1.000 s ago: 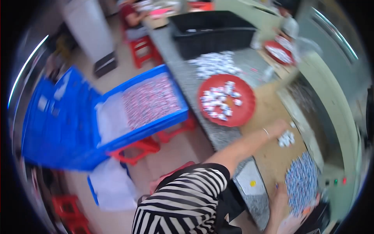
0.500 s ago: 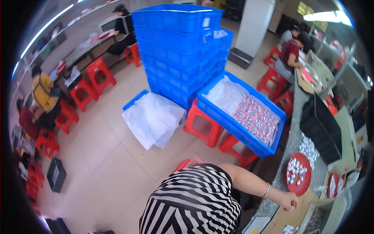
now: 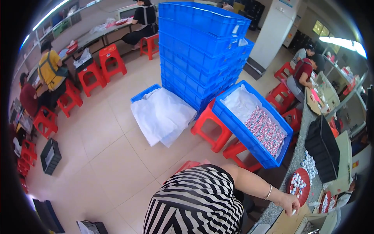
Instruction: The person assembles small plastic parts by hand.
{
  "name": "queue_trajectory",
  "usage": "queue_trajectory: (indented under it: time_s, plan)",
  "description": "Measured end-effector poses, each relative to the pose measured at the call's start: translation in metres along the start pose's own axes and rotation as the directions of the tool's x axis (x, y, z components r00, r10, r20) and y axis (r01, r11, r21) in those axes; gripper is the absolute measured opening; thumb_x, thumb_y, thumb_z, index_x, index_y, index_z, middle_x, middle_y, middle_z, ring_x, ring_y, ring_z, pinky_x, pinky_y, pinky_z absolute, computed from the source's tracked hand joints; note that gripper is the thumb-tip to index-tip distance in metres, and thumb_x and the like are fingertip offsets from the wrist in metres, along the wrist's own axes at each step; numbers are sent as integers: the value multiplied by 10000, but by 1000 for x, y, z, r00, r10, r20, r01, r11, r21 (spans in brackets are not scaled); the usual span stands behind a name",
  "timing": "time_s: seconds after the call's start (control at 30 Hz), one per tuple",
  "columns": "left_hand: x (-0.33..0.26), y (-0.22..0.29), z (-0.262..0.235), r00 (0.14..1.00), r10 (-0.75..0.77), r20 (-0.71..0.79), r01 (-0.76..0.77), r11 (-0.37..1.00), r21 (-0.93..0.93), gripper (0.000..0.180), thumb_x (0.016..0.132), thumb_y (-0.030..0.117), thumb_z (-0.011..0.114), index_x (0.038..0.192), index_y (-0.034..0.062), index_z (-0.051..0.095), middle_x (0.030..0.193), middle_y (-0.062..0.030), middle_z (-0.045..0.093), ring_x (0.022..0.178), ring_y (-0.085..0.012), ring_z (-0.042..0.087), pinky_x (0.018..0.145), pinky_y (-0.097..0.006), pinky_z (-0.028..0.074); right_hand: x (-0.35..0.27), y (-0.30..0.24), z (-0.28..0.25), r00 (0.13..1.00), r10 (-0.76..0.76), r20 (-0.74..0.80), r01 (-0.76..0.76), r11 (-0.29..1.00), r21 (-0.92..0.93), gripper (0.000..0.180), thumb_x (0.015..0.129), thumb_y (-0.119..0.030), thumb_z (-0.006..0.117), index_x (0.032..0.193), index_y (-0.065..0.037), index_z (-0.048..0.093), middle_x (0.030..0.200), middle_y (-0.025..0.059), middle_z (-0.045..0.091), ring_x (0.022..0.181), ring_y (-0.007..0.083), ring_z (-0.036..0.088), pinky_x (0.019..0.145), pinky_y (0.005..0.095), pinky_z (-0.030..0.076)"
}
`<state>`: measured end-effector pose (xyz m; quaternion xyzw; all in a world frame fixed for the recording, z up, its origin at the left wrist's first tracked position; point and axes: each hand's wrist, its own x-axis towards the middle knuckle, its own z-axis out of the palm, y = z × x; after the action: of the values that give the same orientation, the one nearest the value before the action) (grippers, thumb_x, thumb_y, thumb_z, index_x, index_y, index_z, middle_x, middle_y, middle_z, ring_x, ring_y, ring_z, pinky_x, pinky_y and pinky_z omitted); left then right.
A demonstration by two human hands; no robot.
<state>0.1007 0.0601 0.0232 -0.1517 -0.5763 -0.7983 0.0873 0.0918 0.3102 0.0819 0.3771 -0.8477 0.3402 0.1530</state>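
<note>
My left arm in a black-and-white striped sleeve (image 3: pixel 194 191) reaches to the right, with a thin bracelet at the wrist. Over a tan board (image 3: pixel 278 222) on the bench, my left hand (image 3: pixel 289 202) points its fingers down, pinched around a small white piece (image 3: pixel 294 212) whose kind is too small to make out. Just beyond the hand lies a red round tray (image 3: pixel 304 195) holding several small white pieces with dark marks. More such pieces (image 3: pixel 309 163) are heaped on the grey bench behind it. My right hand is outside the picture.
A black crate (image 3: pixel 322 148) leans on the bench. Left of it, a blue crate (image 3: pixel 230 113) of small pink-and-white pieces rests on red stools (image 3: pixel 212 130). Stacked blue crates (image 3: pixel 198 46) stand beyond, beside a crate under white cloth (image 3: pixel 161 113). People sit at benches left and right.
The view has shifted, so the surroundings sit farther right, and most lower. My left hand stays near the red tray, its fingers pointing more steeply down. The white pieces at the lower edge have left view.
</note>
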Motion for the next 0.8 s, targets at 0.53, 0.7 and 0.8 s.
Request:
queue_trajectory:
  time_s: [0.53,0.7,0.8]
  plan:
    - [-20,-41,-8,841,-453,295,513,841,-171,336,853,-45,619,1181,-11,551,1000,-55,623,884,-110,619,804,-247,510,-106,41,35,856,464,-228,-517,768,-379,86,789,-45,607,853,10,621,815,208,621,775,381,627,668,443,491]
    - [-7,-67,-11,825,-443,352,505,857,-106,328,878,-34,602,1201,-13,548,1065,-73,631,935,-128,624,846,-261,510,-130,64,41,806,573,-149,-572,689,-445,53,764,-35,608,752,16,597,774,215,603,721,399,622,631,473,500]
    - [0,-80,-16,771,-513,376,575,815,-68,327,879,-39,604,1201,-15,552,1031,-60,641,931,-125,628,874,-257,504,-129,58,46,780,607,-148,-603,668,-436,53,779,-34,622,752,11,614,781,205,608,735,394,623,634,458,499]
